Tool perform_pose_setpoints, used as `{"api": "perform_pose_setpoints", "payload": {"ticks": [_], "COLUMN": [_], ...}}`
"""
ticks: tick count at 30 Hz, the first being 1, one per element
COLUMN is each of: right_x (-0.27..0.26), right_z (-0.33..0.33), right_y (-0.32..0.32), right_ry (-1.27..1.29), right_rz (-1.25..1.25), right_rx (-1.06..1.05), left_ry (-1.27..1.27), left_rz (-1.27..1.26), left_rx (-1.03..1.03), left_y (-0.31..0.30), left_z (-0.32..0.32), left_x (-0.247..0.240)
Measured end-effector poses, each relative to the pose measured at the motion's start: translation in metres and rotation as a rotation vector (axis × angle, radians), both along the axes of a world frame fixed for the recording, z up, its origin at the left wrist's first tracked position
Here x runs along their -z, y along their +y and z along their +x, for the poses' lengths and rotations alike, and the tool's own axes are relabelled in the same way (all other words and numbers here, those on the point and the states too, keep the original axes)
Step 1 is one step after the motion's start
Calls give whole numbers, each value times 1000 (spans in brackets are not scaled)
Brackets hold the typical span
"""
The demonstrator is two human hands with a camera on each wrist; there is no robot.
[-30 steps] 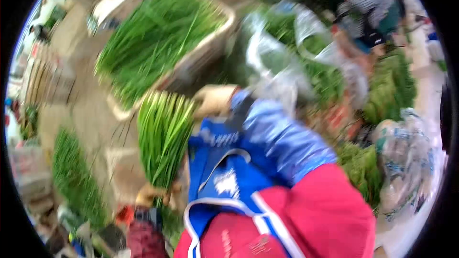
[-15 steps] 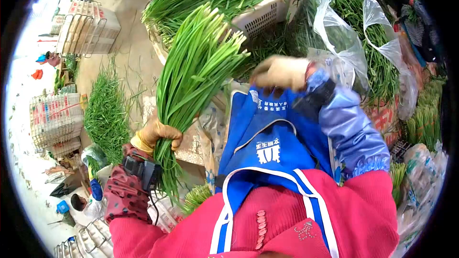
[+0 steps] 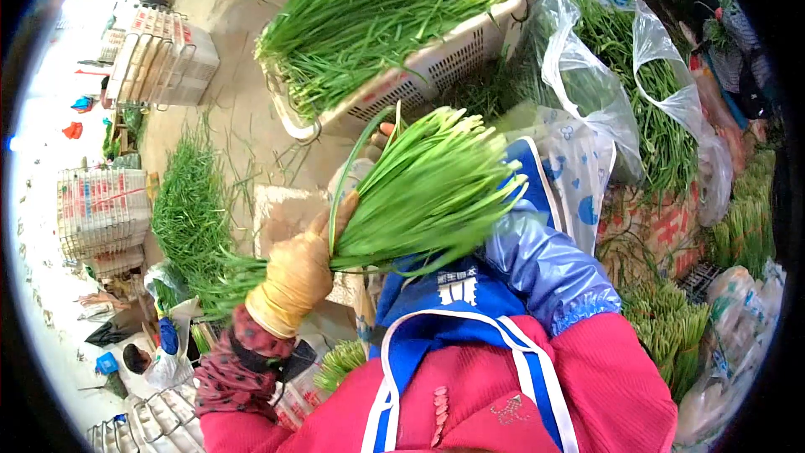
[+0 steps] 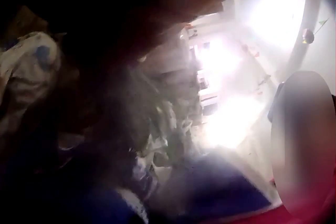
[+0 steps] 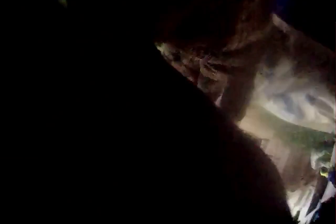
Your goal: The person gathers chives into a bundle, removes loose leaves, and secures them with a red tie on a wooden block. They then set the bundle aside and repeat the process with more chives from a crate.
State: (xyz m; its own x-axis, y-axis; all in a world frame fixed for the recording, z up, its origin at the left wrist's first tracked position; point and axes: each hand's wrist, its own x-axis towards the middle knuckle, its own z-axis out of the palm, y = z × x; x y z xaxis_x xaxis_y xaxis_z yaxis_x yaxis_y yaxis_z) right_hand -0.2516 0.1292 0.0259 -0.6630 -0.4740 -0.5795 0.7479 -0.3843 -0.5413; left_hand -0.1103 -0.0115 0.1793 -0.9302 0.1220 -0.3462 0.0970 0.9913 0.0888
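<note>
A thick bundle of garlic chives lies slanted across the front of the body, its pale cut ends to the right. My left hand, in a yellowish glove, grips it round the leafy end, and the leaf tips trail out to the left. A single long chive leaf arches up beside the bundle. My right hand is mostly hidden behind the bundle; only fingertips show above it, close to that leaf. The blue right sleeve passes under the cut ends. Both wrist views are too dark to show the grip.
A white slatted crate heaped with chives stands ahead. Open plastic bags of greens sit at the right. Loose greens lie on the floor at left, near stacked crates. More bundles stand at lower right.
The bundle has gone from upright to slanting rightward, over the apron. My right hand has moved from beside the bundle to behind it. A single leaf now arches up beside the bundle.
</note>
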Motion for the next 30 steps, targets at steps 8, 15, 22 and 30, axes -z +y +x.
{"api": "perform_pose_setpoints", "payload": {"ticks": [8, 15, 22, 30], "right_x": [35, 41, 9, -12], "right_z": [4, 5, 19, 18], "right_y": [50, 57, 63, 74], "right_ry": [-190, -231, -137, -138], "right_rz": [-1095, -1270, -1028, -851], "right_rx": [-320, -454, -482, -464], "left_ry": [122, -135, -464, -798], "left_rz": [82, 392, 1383, 1836], "left_rx": [-182, -34, -434, -347], "left_y": [32, 8, -64, 30], "left_z": [91, 82, 2, 11], "left_x": [107, 64, 31, 165]}}
